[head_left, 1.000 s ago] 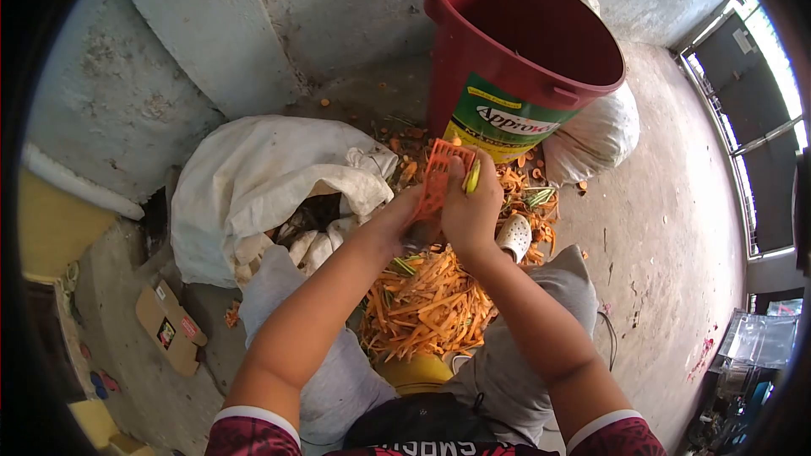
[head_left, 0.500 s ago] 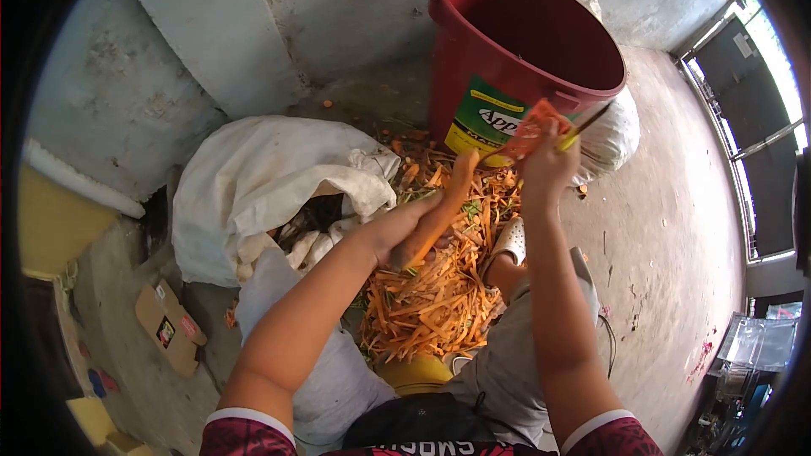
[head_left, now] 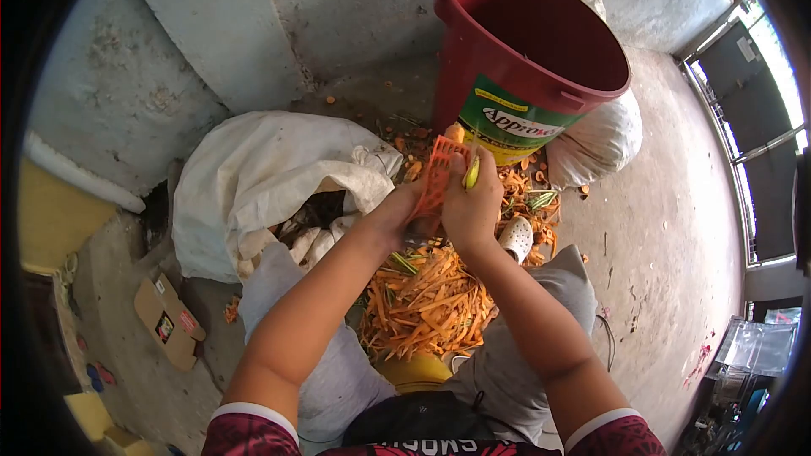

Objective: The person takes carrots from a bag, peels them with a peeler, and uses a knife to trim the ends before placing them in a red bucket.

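Note:
My left hand [head_left: 399, 213] grips a carrot [head_left: 455, 133], mostly hidden behind an orange mesh-like piece, with its tip showing above. My right hand [head_left: 473, 198] is closed on a tool with a yellow-green handle [head_left: 471, 172] and the orange mesh-like piece [head_left: 433, 177], which lies over the carrot. Both hands are close together above a heap of orange peelings [head_left: 431, 300] between the legs. More peelings and cut carrot ends lie in front of the red bin.
A large red bin [head_left: 473, 42] with a green label stands ahead. At the left is an open white sack [head_left: 245, 177]; another sack [head_left: 604, 139] sits behind the bin. A cardboard piece [head_left: 169, 321] lies on the floor. A white clog [head_left: 516, 238] is beside the heap.
My right hand has come down and left with the tool and mesh-like piece, from beside the bin label onto the carrot. My left hand has shifted slightly, and the carrot is now mostly covered.

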A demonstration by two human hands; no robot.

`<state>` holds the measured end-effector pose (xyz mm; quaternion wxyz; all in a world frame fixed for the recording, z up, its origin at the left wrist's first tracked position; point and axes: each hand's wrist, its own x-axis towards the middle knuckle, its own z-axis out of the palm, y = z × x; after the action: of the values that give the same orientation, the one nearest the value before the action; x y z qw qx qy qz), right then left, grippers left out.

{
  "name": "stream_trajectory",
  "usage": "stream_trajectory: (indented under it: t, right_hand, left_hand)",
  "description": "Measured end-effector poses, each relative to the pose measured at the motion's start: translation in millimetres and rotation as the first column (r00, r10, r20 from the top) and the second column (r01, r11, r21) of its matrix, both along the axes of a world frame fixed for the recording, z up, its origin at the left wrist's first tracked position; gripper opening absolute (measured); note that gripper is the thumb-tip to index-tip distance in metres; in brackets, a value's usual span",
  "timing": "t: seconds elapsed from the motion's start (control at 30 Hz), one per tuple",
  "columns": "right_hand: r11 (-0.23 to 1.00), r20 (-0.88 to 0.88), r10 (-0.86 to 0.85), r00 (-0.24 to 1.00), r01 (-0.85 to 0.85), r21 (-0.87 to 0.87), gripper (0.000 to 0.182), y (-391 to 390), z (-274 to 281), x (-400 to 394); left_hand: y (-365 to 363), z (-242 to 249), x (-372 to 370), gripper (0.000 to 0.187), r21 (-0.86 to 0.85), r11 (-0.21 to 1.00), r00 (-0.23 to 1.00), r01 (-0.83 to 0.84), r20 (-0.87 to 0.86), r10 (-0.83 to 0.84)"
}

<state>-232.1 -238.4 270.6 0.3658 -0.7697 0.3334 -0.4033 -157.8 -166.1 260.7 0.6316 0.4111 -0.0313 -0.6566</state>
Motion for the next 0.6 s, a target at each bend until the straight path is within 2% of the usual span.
stream_trajectory:
  t: [0.07, 0.1, 0.13, 0.23, 0.27, 0.37, 0.4, 0.5, 0.53, 0.6]
  right_hand:
    - [0.995, -0.019, -0.092, 0.996, 0.091, -0.043, 0.020, -16.0, -3.2, 1.0]
    - [0.994, 0.106, -0.104, 0.989, 0.107, -0.023, 0.018, -32.5, -1.1, 1.7]
    - [0.993, 0.229, -0.118, 0.966, 0.121, 0.000, 0.016, -53.7, 1.6, 1.0]
    - [0.897, 0.141, -0.420, 0.897, 0.433, -0.087, 0.015, -110.4, 3.1, -14.9]
    - [0.839, 0.144, -0.514, 0.845, 0.531, -0.117, 0.014, -121.9, 2.4, -19.7]
    - [0.874, 0.231, -0.483, 0.845, 0.447, 0.192, 0.015, -131.7, 9.6, -33.1]
    - [0.882, 0.311, -0.455, 0.835, 0.374, 0.285, 0.014, -120.1, 17.6, -28.1]
    - [0.969, 0.384, -0.185, 0.905, 0.104, 0.222, 0.014, -100.7, 1.3, -18.3]
    - [0.942, 0.411, -0.144, 0.900, -0.003, 0.336, 0.013, -82.5, 7.6, -11.9]
    - [0.987, 0.203, -0.099, 0.974, 0.070, 0.144, 0.015, -65.8, -3.4, -6.4]
  left_hand:
    - [2.1, -17.7, 2.4, 0.034, -0.072, 0.991, 0.992, 0.116, -0.033, -0.119]
    - [3.4, -24.2, 2.1, 0.036, -0.109, 0.979, 0.983, 0.172, -0.047, -0.178]
    - [5.0, -11.0, -2.8, 0.044, 0.027, 0.970, 0.970, 0.242, -0.007, -0.242]
    - [14.7, 5.6, -16.3, 0.045, -0.041, 0.953, 0.954, 0.299, -0.011, -0.299]
    - [22.0, 17.5, -17.7, 0.041, -0.039, 0.930, 0.907, 0.367, 0.235, -0.348]
    - [30.6, 9.3, -14.7, 0.038, 0.001, 0.889, 0.872, 0.458, 0.192, -0.449]
    - [30.7, 3.9, -10.3, 0.036, -0.011, 0.892, 0.881, 0.451, 0.164, -0.443]
    - [16.9, -4.2, -5.6, 0.034, 0.234, 0.941, 0.958, 0.245, 0.092, -0.272]
    - [12.5, -14.0, -1.5, 0.035, 0.207, 0.959, 0.969, 0.195, 0.108, -0.221]
    - [8.4, -22.3, 6.2, 0.036, 0.177, 0.973, 0.978, 0.149, 0.121, -0.172]
